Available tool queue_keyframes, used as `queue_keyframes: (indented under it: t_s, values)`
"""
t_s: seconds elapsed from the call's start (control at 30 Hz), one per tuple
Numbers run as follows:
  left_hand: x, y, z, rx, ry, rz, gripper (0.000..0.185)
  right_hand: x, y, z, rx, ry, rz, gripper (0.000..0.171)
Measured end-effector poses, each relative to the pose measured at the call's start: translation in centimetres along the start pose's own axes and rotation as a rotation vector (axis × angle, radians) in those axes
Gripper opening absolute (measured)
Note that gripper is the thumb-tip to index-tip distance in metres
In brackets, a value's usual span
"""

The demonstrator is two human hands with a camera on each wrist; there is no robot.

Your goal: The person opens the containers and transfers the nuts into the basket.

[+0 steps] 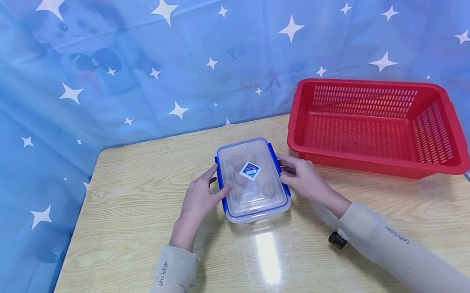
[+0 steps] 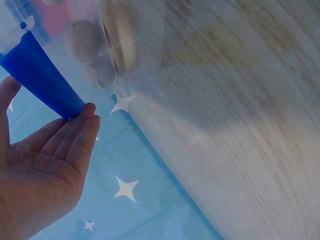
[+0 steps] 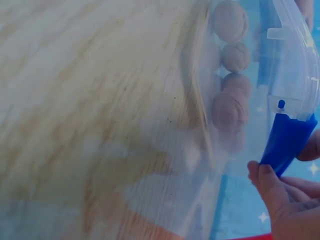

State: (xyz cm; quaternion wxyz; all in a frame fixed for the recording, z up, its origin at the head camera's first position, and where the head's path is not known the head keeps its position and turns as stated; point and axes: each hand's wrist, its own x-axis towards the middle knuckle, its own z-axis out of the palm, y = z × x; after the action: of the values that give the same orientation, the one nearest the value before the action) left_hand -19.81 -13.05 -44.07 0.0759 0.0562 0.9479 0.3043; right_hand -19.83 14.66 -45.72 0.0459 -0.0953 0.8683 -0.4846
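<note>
A clear lidded box [image 1: 252, 180] with blue latches stands mid-table, and round brown nuts [image 3: 230, 20] show through its wall. My left hand [image 1: 205, 193] is at its left side. Its straight fingers [image 2: 82, 127] touch the underside of the raised left latch [image 2: 42, 77], with the palm open. My right hand [image 1: 291, 172] is at the box's right side. Its fingers [image 3: 262, 175] are curled and pinch the right latch [image 3: 286, 142], which stands out from the lid.
A red perforated basket [image 1: 433, 134] sits at the back right, partly over the table's right edge. The wooden table [image 1: 138, 235] is backed by blue star-print cloth [image 1: 26, 124]. A small black object [image 1: 337, 240] shows under my right sleeve.
</note>
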Motion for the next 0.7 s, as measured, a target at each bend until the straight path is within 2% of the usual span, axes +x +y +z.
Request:
queue_keyframes:
  t_s: [0.47,0.7]
  values:
    - [-0.1,0.1,0.0,0.003,0.006,0.004,0.081,1.0,-1.2,-0.2,-0.060,-0.032,0.106,0.061]
    - [-0.2,0.3,0.0,0.000,0.013,-0.008,0.081,1.5,-1.5,0.1,-0.089,-0.011,0.115,0.063]
